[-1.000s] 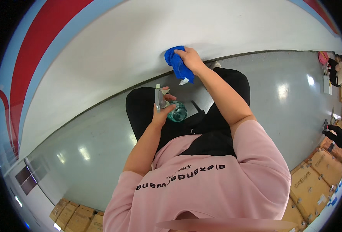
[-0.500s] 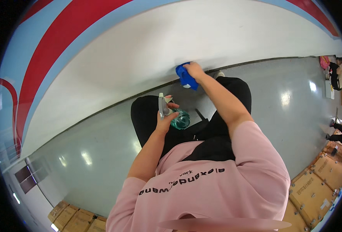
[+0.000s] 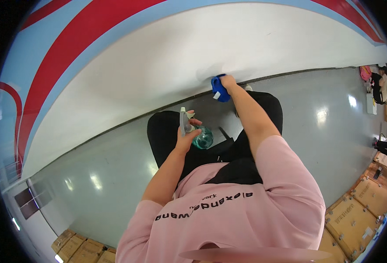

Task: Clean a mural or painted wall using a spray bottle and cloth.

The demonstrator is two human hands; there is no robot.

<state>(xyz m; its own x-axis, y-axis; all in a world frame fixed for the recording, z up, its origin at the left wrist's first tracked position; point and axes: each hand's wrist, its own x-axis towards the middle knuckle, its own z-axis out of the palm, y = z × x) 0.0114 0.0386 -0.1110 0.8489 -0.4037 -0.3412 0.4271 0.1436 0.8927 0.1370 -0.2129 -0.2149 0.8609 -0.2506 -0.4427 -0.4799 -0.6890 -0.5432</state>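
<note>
A blue cloth [image 3: 220, 93] with a small white tag is gripped in my right hand [image 3: 228, 82], low against the white wall [image 3: 171, 57] just above the floor line. My left hand [image 3: 186, 136] is wrapped round the neck of a spray bottle [image 3: 203, 137] with a clear green body and a grey and white trigger head. The bottle is tilted and sits over my lap, between my bent knees. Part of its body is hidden by my fingers.
The wall's foot meets the shiny grey floor [image 3: 307, 114] along a dark strip. Wooden crates [image 3: 351, 221] stand at the lower right, more boxes [image 3: 86, 252] at the lower left. At the far right are a person [image 3: 381, 87] and a pink bag [image 3: 365, 72].
My right hand has moved the blue cloth to the right along the foot of the wall. The left hand with the spray bottle stays nearly in place.
</note>
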